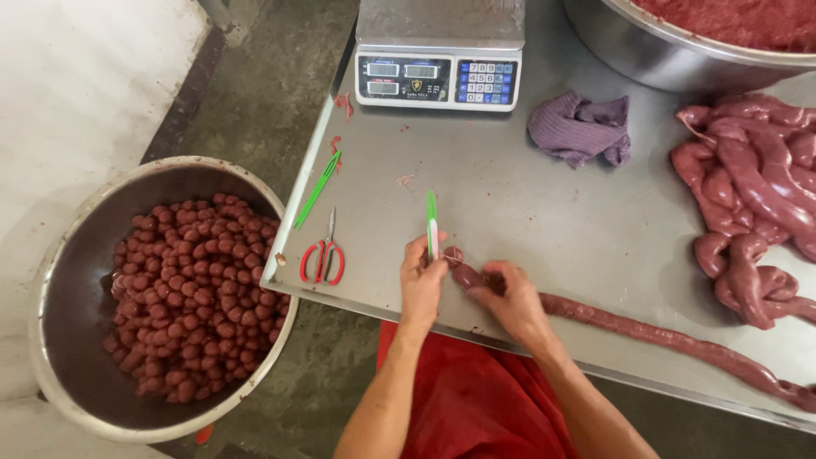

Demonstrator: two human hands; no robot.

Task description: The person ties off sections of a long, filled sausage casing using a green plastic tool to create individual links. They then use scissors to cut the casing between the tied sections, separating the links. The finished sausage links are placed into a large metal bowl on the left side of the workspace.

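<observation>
Left hand [422,280] closed around a green-and-white strip [432,223], upright, its tip rising above the fingers. Right hand [510,299] closed over the end of the long sausage rope [663,338], pinching just behind the rounded tip [455,255], which sits between the two hands. A thin string seems to run from tip to left hand; too fine to be sure.

Risks, as judged: the casing looks soft and slick, so a hard pinch could split it, and a loose one could let filling creep back along the rope. The hands work at the table edge [357,299]; a dropped piece would fall off it.

Left of the left hand: red-handled scissors [323,259], then spare green strips [318,189]. Beyond the edge, a steel bowl [59,255] of small sausage balls [191,297]. Ahead: scale [438,78], purple cloth [580,127]. Right of the right hand: coiled sausage [752,204]. Nothing lies between the hands.
</observation>
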